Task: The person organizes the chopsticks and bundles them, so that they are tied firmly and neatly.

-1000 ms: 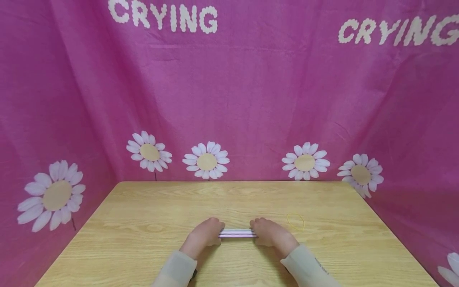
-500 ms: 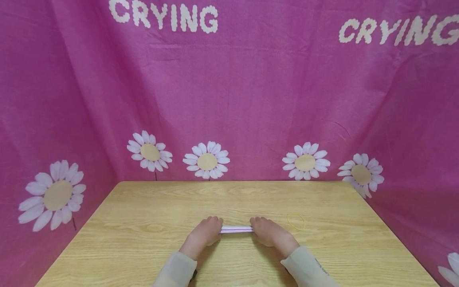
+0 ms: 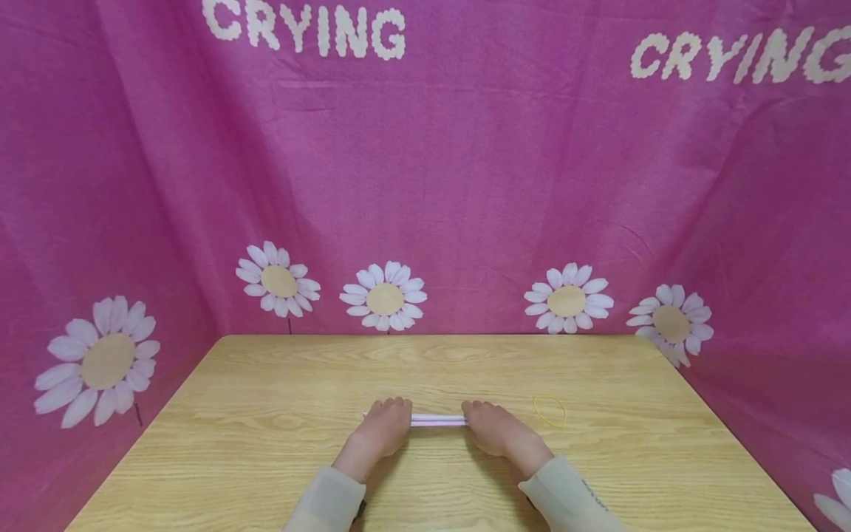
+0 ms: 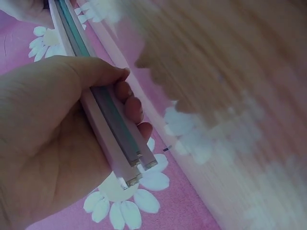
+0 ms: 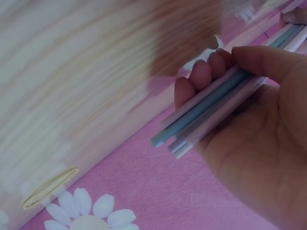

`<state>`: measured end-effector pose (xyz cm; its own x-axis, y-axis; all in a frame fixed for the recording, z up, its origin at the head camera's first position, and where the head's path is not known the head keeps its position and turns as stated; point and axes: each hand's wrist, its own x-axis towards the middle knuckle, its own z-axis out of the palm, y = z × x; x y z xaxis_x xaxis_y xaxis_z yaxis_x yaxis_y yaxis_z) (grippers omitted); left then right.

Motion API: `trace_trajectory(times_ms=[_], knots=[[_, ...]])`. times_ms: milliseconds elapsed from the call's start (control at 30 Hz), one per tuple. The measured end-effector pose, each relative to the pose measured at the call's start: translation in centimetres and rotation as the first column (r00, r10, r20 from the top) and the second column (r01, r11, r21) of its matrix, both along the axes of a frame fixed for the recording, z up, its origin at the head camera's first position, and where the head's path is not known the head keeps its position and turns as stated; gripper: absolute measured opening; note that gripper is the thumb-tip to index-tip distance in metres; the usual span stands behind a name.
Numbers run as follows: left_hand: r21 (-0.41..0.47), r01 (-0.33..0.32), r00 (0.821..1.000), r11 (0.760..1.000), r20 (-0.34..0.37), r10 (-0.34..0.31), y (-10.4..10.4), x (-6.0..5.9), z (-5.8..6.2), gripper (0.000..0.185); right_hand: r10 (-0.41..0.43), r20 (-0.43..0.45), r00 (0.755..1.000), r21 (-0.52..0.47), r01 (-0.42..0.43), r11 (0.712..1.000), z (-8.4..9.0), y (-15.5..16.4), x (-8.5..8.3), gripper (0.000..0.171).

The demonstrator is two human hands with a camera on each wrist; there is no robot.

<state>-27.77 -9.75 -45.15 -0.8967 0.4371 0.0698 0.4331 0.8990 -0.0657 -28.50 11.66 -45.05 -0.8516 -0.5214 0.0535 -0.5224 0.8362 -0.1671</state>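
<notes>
A bundle of slim, straight pastel sticks [image 3: 439,420] in pink, teal and grey lies level between my two hands, held from both sides. My left hand [image 3: 388,427] grips its left part; in the left wrist view the thumb crosses over the sticks [image 4: 112,122] and the fingertips curl up behind them. Their shiny ends stick out past that palm, not quite flush. My right hand [image 3: 495,428] grips the right part, thumb across and fingers curled round. In the right wrist view the stick ends [image 5: 192,117] jut out unevenly beyond the fingers.
A thin yellow loop like a rubber band [image 3: 549,411] lies on the wooden table [image 3: 299,384], right of and slightly beyond my right hand. A pink cloth [image 3: 465,185] with daisies and white lettering hangs behind the table and along its sides.
The bundle and both hands have shifted slightly up and away in the head view. Less of the bundle shows between the hands, which still grip it. The yellow loop stays put.
</notes>
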Motion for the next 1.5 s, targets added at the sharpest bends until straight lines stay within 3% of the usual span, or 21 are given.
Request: trace_trajectory(times_ms=[300,433,567,800,1000,1167,1267,1333,1400,1500], knots=[[0.055,0.020,0.989,0.998,-0.150,-0.012,0.0,0.0,0.0,0.004,0.000,-0.126,0.992,-0.006,-0.001,1.000,0.0,-0.2,-0.1,0.012],[0.040,0.014,0.979,0.999,-0.205,-0.006,0.2,0.1,0.3,0.004,-0.008,-0.155,0.988,-0.026,0.004,1.000,0.2,-0.3,0.0,0.013],[0.030,0.013,0.964,0.999,-0.265,-0.005,0.4,0.0,0.2,0.003,-0.025,-0.169,0.985,-0.023,0.022,0.999,0.3,-0.5,0.0,0.012],[0.038,0.018,0.935,0.999,-0.355,-0.004,0.4,-0.5,0.0,0.004,-0.065,-0.289,0.955,-0.012,0.064,0.998,-0.1,-0.7,-0.5,0.022],[0.015,0.024,0.914,1.000,-0.406,-0.016,0.3,-0.9,-0.4,0.009,-0.077,-0.306,0.949,-0.014,0.076,0.997,-0.2,-0.8,-0.4,0.019],[-0.001,0.021,0.881,1.000,-0.473,-0.019,0.3,-1.2,-0.5,0.007,-0.093,-0.324,0.942,-0.017,0.093,0.996,-0.2,-0.8,-0.5,0.016],[-0.008,0.022,0.845,1.000,-0.534,-0.023,0.3,-1.2,-0.4,0.006,-0.096,-0.380,0.920,-0.002,0.103,0.995,-0.2,-0.8,-0.5,0.016],[-0.015,0.019,0.817,1.000,-0.576,-0.024,0.4,-1.2,-0.3,0.010,-0.100,-0.429,0.898,0.007,0.114,0.993,-0.1,-0.8,-0.6,0.018],[-0.016,0.013,0.800,1.000,-0.600,-0.020,0.4,-1.2,-0.3,0.014,-0.106,-0.482,0.870,0.009,0.126,0.992,0.0,-0.8,-0.6,0.020],[-0.010,-0.004,0.802,1.000,-0.597,-0.002,0.5,-1.3,-0.3,0.014,-0.114,-0.547,0.829,0.006,0.140,0.990,0.0,-0.8,-0.7,0.022]])
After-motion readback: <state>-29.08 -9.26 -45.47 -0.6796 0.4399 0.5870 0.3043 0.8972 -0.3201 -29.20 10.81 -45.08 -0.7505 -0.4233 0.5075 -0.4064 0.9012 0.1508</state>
